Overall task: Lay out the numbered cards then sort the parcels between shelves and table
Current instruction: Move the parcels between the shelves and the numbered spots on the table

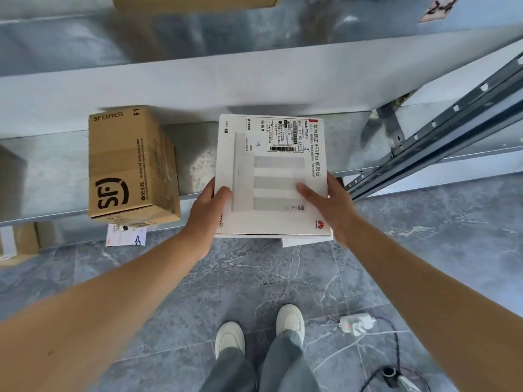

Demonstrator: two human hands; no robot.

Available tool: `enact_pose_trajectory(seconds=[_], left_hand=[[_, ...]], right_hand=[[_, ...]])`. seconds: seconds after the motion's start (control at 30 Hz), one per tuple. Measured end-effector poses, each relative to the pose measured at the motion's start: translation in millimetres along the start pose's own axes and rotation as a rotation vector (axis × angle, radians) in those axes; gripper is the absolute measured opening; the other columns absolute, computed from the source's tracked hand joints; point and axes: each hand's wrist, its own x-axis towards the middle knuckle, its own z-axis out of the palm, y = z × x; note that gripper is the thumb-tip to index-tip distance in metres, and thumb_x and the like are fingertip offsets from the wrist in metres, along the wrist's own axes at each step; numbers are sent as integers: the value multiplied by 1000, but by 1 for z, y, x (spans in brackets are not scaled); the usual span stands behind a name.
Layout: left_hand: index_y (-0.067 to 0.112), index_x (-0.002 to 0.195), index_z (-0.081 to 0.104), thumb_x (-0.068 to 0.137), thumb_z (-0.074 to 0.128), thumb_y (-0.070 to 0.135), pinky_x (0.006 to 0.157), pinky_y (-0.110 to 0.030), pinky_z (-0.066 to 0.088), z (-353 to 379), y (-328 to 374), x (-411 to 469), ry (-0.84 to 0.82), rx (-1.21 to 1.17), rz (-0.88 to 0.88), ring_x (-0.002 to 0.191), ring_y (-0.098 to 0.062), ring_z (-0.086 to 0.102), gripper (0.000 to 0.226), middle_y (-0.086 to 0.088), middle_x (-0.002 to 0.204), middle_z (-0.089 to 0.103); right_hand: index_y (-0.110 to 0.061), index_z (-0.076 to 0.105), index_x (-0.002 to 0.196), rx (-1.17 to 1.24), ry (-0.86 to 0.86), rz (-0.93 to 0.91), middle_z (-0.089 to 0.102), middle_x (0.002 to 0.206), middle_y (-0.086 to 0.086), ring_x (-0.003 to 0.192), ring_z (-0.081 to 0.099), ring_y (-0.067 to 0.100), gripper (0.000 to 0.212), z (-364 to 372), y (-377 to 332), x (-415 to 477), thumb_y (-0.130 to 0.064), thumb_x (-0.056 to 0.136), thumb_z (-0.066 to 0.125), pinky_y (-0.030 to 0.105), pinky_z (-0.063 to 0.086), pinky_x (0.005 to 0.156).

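A flat white router box [271,176] with a shipping label lies partly on the metal shelf [56,171], its near end jutting past the shelf's front edge. My left hand [208,213] grips its near left edge with the thumb on top. My right hand [331,207] grips the near right edge the same way. A brown SF Express carton [130,165] stands on the same shelf to the left of the white box. A numbered card [126,235] hangs at the shelf edge under the carton. Another card, marked 2-4 [440,8], sits on the upper shelf at the top right.
An upper shelf board [198,83] overhangs the parcels, with another carton [195,2] on it. A slotted steel upright [441,137] slants down at the right. A white device [356,323] with cables lies on the tiled floor beside my shoes. More boxes [19,244] sit low at the left.
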Motion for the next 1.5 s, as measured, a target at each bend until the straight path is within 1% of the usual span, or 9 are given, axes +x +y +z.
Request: enact_pose_trajectory(seconds=[0.23,0.37,0.63,0.9,1.0,1.1,1.23,1.37,1.5], left_hand=[[40,124,57,80,48,33,74,-30,42,-8,26,-68,4,20,61,88,-14,55,45,14,95,69],[44,121,57,79,49,34,75,-27,42,-14,40,-124,-29,2,83,93,-11,57,44,17,103,69],[36,139,44,91,51,26,75,-17,42,-21,55,-232,-42,45,115,96,5,56,49,17,116,62],[40,142,37,90,58,27,92,-22,41,-16,49,-340,36,18,111,112,-5,54,57,16,126,55],[38,140,41,91,58,22,75,-8,44,-10,48,-388,86,-41,100,95,10,56,54,22,113,59],[42,133,45,96,52,16,60,-7,44,-14,52,-431,143,-108,79,83,13,54,45,24,104,61],[37,139,46,94,55,18,69,-17,44,-30,47,-488,286,-175,131,92,0,59,49,13,115,64],[31,135,51,93,61,20,59,-8,48,-59,47,-535,363,-200,180,85,6,60,44,20,103,64],[30,134,54,92,63,24,61,-8,49,-94,48,-570,432,-235,215,92,-2,64,43,10,116,67]], right_hand=[[-46,50,129,-31,76,-85,69,111,-16,98,68,11,68,-3,-22,-78,-55,68,78,41,59,82],[-49,50,127,-73,113,-128,69,103,-22,91,68,6,54,-10,-42,-141,-44,79,74,40,60,77],[-39,49,132,-63,119,-175,64,98,-37,89,65,-9,56,-22,-59,-254,-30,83,74,14,54,68],[-46,37,141,-91,99,-206,59,114,-30,95,65,0,72,-46,-55,-350,-45,79,73,24,57,62],[-49,33,141,-158,81,-249,61,118,-24,95,64,2,69,-57,-65,-390,-50,81,68,25,55,61],[-49,38,138,-182,32,-320,62,121,-22,99,64,3,63,-59,-78,-425,-51,82,67,24,55,68],[-61,42,126,-157,-49,-383,60,126,-23,111,61,4,53,-43,-85,-466,-51,82,69,39,52,95],[-57,41,131,-120,-127,-400,57,127,-25,117,57,6,58,-13,-87,-495,-54,80,69,43,48,100],[-52,34,139,-138,-210,-414,53,134,-24,122,53,8,70,19,-96,-522,-56,78,70,44,45,104]])
